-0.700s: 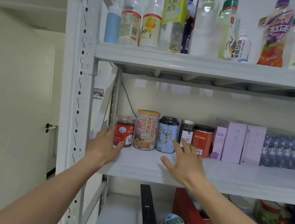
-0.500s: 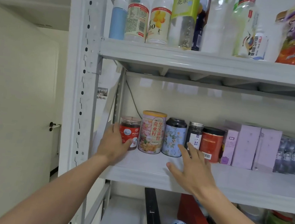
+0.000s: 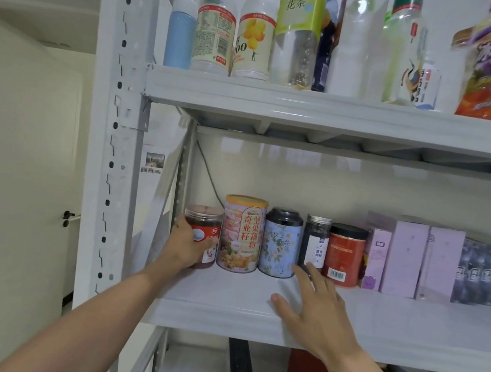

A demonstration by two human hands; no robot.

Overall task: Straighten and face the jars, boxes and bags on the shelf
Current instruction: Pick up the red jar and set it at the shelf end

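The red-labelled jar [image 3: 202,236] at the row's left end is gripped by the left hand [image 3: 186,245]; the right hand [image 3: 314,305] is held flat, empty; the remaining jars and boxes [image 3: 408,258] are judged untouched.

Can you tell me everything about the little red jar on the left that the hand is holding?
The red jar is short, round and see-through, likely plastic, with a clear lid and dark reddish stuff inside. A red label with a white patch wraps its front. It stands upright at the left end of the middle shelf, close beside the tall pink can; whether they touch is unclear. The left hand grips it, thumb across the label, fingers round its left side.
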